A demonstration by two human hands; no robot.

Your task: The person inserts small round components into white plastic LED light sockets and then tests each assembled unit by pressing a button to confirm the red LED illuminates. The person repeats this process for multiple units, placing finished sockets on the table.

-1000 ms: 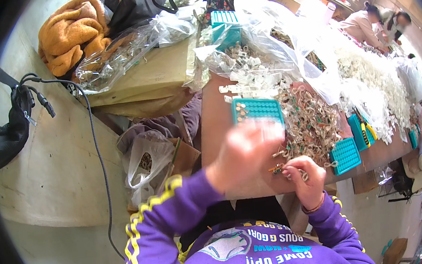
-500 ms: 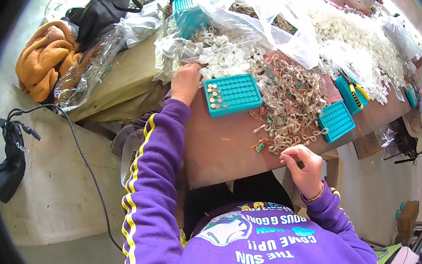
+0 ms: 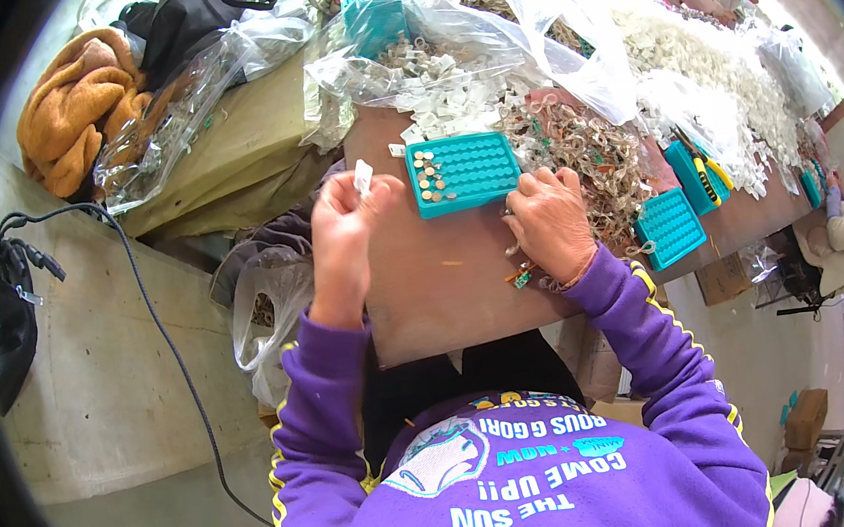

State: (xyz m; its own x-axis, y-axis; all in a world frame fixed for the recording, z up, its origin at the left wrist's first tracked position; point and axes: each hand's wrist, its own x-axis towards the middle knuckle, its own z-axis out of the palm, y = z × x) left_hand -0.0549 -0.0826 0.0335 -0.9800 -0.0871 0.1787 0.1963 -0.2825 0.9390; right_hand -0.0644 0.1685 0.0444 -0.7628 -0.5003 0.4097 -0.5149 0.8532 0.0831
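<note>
A small white piece [image 3: 362, 176] sits pinched in the left hand [image 3: 344, 232] fingers, raised beside the teal tray [image 3: 464, 171] on the counter [image 3: 444, 282]. The right hand [image 3: 551, 220] rests by a pile of loose parts [image 3: 583, 154]; whether its fingers grip anything I cannot tell. A loose pinch could drop the piece off the counter edge.

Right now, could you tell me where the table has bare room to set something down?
The open brown stretch of the table lies between the left hand, the right hand and the near edge, below the teal tray. Beyond the tray it is crowded: the pile of small parts and plastic bags cover the surface.
</note>
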